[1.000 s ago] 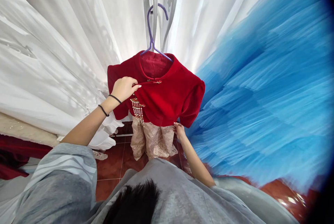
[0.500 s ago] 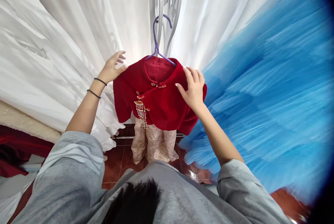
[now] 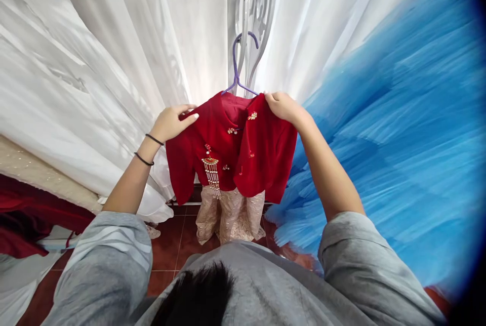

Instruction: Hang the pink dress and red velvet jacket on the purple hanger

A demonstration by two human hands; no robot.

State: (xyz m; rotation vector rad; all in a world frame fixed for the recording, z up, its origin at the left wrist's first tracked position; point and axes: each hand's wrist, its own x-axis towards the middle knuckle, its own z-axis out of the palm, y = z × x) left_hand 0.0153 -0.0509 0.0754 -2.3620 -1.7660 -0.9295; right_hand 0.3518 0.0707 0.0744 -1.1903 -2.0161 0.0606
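with both hands up at the shoulders of a short red velvet jacket with beaded trim [image 3: 224, 149], we do best to work gently and evenly. our right hand [image 3: 283, 106] grasps the cloth beside the neckline, fingertips folded over it; we would pinch the velvet there lightly, so the pile is not crushed. our left hand [image 3: 170, 122] rests at the other shoulder, thumb on the front; whether its fingers clasp the cloth or only lie against it, we cannot tell. we should lift both shoulders at the same height, since an uneven pull could drag the jacket off the thin purple wire-like hanger [image 3: 236, 70]. we would also watch the gold-and-white beaded tassel [image 3: 211, 176], which might catch if a panel is swept across it.

the jacket hangs on that hanger, whose hook is at a white scrolled metal frame [image 3: 245, 17], in front of us. its front gapes open, the two edges apart, with small pearly fastenings [image 3: 252, 115] near the neck. the lining inside the collar is also red. pale gold, glittery fabric [image 3: 230, 217] shows below the hem.
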